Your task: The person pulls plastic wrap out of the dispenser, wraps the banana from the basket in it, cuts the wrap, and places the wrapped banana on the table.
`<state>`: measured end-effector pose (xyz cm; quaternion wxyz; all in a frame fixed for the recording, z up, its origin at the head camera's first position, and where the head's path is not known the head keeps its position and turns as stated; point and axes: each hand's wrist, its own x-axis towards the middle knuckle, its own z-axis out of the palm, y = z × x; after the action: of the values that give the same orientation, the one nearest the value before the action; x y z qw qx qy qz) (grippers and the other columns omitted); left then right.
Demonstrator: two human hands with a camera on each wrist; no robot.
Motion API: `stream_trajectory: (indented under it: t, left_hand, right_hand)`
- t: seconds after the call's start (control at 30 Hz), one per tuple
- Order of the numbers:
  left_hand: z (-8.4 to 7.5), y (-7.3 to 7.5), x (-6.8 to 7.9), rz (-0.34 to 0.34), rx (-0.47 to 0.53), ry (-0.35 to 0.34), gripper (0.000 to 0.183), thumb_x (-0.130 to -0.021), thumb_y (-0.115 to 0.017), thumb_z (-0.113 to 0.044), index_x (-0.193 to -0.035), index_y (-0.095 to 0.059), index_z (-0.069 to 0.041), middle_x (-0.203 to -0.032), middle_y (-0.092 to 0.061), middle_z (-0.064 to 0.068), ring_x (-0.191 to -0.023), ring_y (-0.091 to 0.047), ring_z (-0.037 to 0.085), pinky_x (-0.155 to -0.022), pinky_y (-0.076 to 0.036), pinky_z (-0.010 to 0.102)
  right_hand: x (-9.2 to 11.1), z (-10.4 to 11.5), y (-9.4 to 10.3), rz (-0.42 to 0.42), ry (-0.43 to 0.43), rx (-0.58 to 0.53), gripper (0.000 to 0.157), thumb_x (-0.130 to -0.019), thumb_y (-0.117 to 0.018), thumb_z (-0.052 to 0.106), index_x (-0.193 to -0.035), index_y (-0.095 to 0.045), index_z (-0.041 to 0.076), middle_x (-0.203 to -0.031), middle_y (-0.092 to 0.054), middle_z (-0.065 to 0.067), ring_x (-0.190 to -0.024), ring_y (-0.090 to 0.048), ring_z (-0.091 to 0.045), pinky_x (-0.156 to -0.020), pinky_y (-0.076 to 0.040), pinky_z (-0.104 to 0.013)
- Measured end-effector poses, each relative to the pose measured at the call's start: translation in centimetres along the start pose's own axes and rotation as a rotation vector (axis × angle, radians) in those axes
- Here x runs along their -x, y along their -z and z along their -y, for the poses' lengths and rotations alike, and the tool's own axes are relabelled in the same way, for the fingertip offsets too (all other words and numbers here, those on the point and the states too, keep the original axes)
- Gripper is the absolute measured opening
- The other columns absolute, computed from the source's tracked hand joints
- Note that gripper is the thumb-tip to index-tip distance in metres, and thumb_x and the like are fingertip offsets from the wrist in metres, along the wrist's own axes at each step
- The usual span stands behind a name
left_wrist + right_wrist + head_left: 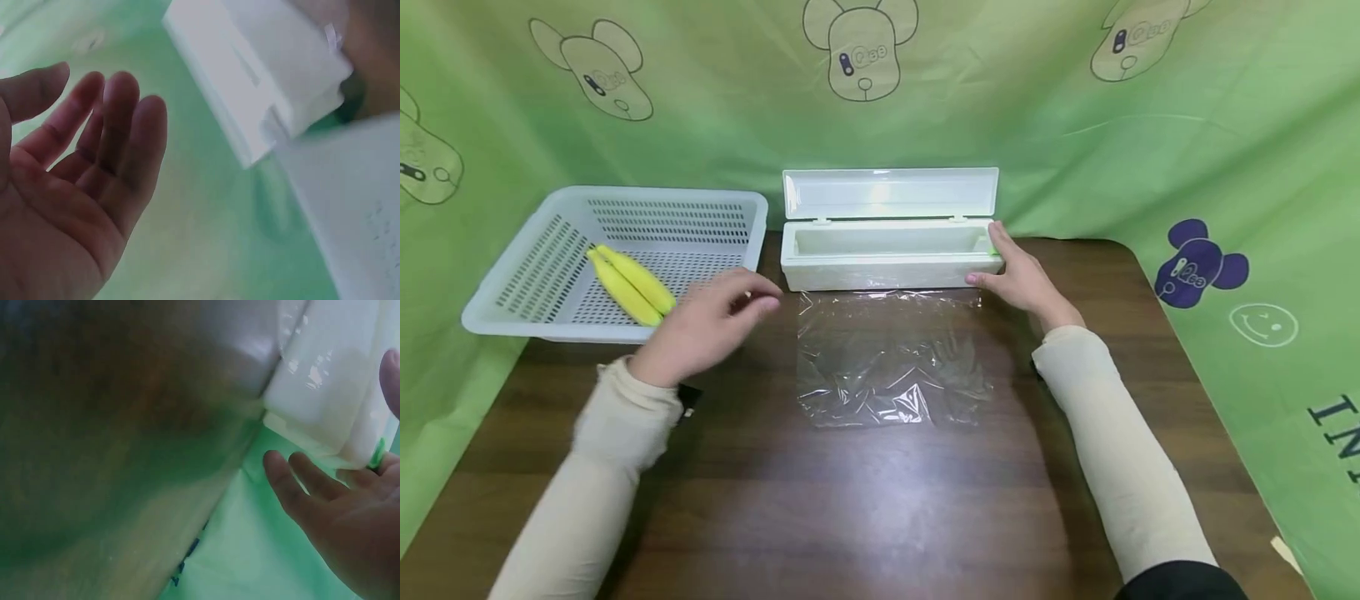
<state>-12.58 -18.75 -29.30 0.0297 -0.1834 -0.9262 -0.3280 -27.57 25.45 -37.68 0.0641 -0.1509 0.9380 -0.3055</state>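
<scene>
A long white plastic-wrap box point(891, 272) stands at the back of the table with its lid point(891, 192) raised. From its front, a crinkled sheet of clear plastic wrap point(887, 358) lies across the table. My right hand point(1026, 283) holds the box's right end, thumb at the front corner and index finger at the back. Other fingers point(290, 487) stick out past that end in the right wrist view. My left hand point(707, 321), holding nothing, hovers between the basket and the box. Its fingers point(119, 125) are loosely bent in the left wrist view.
A pale slatted plastic basket point(512, 321) stands on the left of the wooden table point(865, 517), with yellow bananas point(632, 283) inside. Behind and at both sides hangs a green printed cloth point(715, 108). A small green tab point(377, 454) shows at the box's right end.
</scene>
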Motion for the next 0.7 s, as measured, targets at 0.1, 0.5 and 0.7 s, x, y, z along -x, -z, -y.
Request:
stream_trajectory:
  t: [0.1,0.5,0.7]
  left_hand:
    - [0.5,3.9,0.0,-0.042,0.005,0.050,0.026,-0.103,-0.060,-0.028,-0.120,-0.070,-0.010,-0.114,-0.068,0.007,-0.098,-0.059,0.024,-0.086,-0.046,0.045]
    - [11.9,15.5,-3.4,0.007,-0.010,0.446,0.044,-0.106,-0.053,-0.031,-0.138,-0.054,-0.001,-0.104,-0.067,0.003,-0.083,-0.062,0.012,-0.070,-0.050,0.025]
    - [16.5,15.8,-4.6,0.154,-0.046,0.467,0.043,-0.107,-0.049,-0.020,-0.143,-0.047,0.003,-0.131,-0.056,0.028,-0.109,-0.058,0.036,-0.092,-0.050,0.052]
  right_hand:
    - [-0.1,0.0,-0.2,-0.032,-0.001,-0.019,0.093,-0.095,-0.070,0.039,-0.162,-0.011,0.012,-0.168,-0.002,-0.007,-0.152,-0.006,-0.035,-0.121,-0.009,-0.051]
    - [-1.0,-0.4,-0.8,-0.120,-0.011,-0.026,0.076,-0.099,-0.066,0.034,-0.160,-0.028,0.013,-0.167,-0.015,-0.003,-0.150,-0.017,-0.037,-0.120,-0.016,-0.050]
    - [-0.7,-0.4,-1.0,-0.108,-0.038,-0.004,0.076,-0.099,-0.066,0.032,-0.160,-0.027,0.013,-0.167,-0.014,-0.003,-0.149,-0.017,-0.040,-0.119,-0.016,-0.053]
